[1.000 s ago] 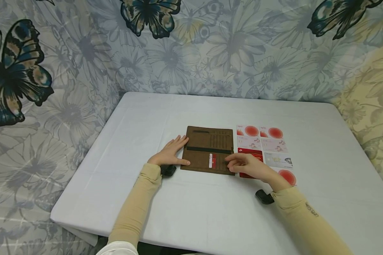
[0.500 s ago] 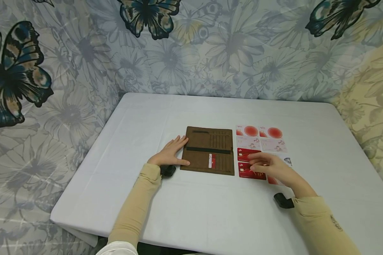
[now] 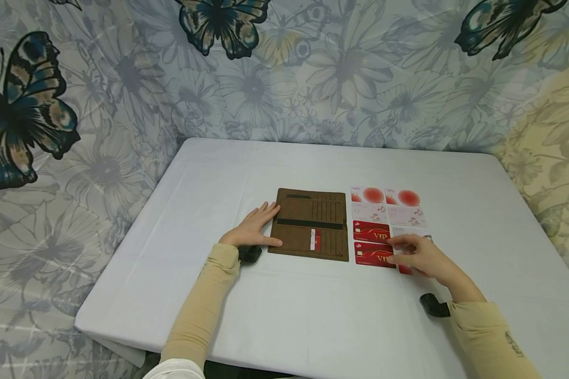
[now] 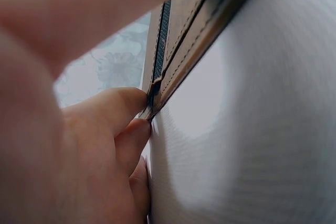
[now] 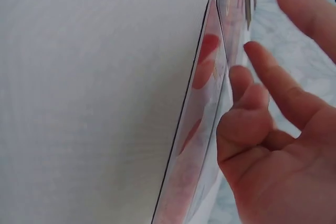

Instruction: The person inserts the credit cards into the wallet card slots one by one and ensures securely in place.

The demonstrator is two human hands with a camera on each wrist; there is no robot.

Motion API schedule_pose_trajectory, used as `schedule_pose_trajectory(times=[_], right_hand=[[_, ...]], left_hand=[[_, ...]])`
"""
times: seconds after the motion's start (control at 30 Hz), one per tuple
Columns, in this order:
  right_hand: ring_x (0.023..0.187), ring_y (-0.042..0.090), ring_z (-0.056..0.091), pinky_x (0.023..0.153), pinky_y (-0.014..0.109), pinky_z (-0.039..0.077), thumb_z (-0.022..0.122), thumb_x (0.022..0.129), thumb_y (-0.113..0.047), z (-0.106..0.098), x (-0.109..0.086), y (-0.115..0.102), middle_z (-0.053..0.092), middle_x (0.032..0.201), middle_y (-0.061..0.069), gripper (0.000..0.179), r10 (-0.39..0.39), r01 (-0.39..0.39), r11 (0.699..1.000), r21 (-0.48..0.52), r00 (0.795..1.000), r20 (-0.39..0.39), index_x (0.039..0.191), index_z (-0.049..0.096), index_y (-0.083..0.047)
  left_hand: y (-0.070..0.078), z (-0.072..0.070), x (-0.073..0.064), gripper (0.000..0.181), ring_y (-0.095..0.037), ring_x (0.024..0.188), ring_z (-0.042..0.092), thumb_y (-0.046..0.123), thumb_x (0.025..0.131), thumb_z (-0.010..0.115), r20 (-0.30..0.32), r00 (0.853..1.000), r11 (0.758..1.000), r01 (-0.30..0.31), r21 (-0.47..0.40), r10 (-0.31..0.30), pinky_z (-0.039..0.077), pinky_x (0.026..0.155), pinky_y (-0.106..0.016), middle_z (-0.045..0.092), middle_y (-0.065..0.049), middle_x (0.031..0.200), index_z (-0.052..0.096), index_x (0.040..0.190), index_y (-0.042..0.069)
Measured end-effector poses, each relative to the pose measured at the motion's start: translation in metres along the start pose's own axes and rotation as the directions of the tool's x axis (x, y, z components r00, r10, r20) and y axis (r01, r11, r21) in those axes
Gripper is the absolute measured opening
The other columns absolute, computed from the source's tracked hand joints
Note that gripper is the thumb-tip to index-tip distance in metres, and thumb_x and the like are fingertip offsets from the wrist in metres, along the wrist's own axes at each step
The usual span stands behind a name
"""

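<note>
Open brown wallet (image 3: 308,212) on the white-covered table (image 3: 265,300), left of a card grid (image 3: 370,211).
Wallet: flat, stitched, slotted, dark central band; a red-and-white card (image 3: 318,242) shows in the lower panel. Left hand (image 3: 251,227): fingers extended, touching the wallet's left edge. Right hand (image 3: 419,256): released, fingers loosely bent, over the grid's lower right. A narrow cloth strip separates wallet and grid; wide cloth margins reach the near and far table edges. The upper red card (image 3: 367,230) reads "VIP".
</note>
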State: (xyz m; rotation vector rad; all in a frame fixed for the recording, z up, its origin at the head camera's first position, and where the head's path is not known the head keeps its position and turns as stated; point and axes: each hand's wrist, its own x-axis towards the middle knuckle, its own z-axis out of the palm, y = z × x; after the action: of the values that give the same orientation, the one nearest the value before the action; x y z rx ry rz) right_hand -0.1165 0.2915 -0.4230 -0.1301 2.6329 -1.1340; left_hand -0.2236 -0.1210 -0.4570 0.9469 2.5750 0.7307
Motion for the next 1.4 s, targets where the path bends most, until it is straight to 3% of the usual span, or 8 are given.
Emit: schedule_pose_trajectory(times=[0.27, 0.97, 1.17, 1.4], right_hand=[[0.082, 0.025, 0.042, 0.059, 0.030, 0.036, 0.077, 0.076, -0.025, 0.0025, 0.0007, 0.0012, 0.051, 0.095, 0.013, 0.057, -0.010, 0.009, 0.999, -0.051, 1.000, -0.024, 0.118, 0.056, 0.006], [0.081, 0.025, 0.041, 0.061, 0.031, 0.036, 0.080, 0.071, -0.015, 0.0058, 0.0046, 0.0056, 0.048, 0.088, 0.011, 0.050, -0.042, 0.038, 0.995, -0.094, 0.998, -0.042, 0.108, 0.056, 0.008], [0.076, 0.023, 0.041, 0.058, 0.027, 0.037, 0.080, 0.071, -0.014, 0.0056, 0.0035, 0.0055, 0.048, 0.089, 0.011, 0.049, -0.053, 0.050, 0.996, -0.070, 0.997, -0.053, 0.105, 0.051, 0.006], [0.077, 0.022, 0.044, 0.055, 0.023, 0.042, 0.072, 0.079, -0.007, 0.0037, 0.0018, 0.0054, 0.047, 0.086, 0.011, 0.040, -0.040, 0.041, 0.999, 0.012, 0.998, -0.044, 0.106, 0.045, 0.006]], left_hand=[[0.0005, 0.0000, -0.0005, 0.099, -0.025, 0.139, -0.006, 0.044, 0.080, 0.069, 0.000, 1.000, 1.000, 0.002, -0.001, -0.002, -0.002, 0.110, -0.041, 0.003, -0.010, 0.154, 0.010, 0.149, 0.006], [-0.0007, 0.0000, -0.0003, 0.100, -0.024, 0.139, -0.007, 0.046, 0.080, 0.067, 0.007, 1.000, 1.000, -0.001, -0.014, 0.001, -0.002, 0.110, -0.040, 0.001, -0.010, 0.154, 0.008, 0.149, 0.007], [-0.0005, -0.0003, 0.0001, 0.099, -0.024, 0.139, -0.007, 0.045, 0.080, 0.068, 0.005, 1.000, 1.000, -0.002, -0.019, 0.002, -0.002, 0.110, -0.042, 0.002, -0.010, 0.154, 0.009, 0.149, 0.006], [-0.0008, 0.0002, 0.0007, 0.100, -0.024, 0.139, -0.007, 0.045, 0.079, 0.069, 0.006, 1.000, 1.000, 0.003, -0.009, -0.003, -0.002, 0.110, -0.042, 0.002, -0.010, 0.154, 0.009, 0.149, 0.006]])
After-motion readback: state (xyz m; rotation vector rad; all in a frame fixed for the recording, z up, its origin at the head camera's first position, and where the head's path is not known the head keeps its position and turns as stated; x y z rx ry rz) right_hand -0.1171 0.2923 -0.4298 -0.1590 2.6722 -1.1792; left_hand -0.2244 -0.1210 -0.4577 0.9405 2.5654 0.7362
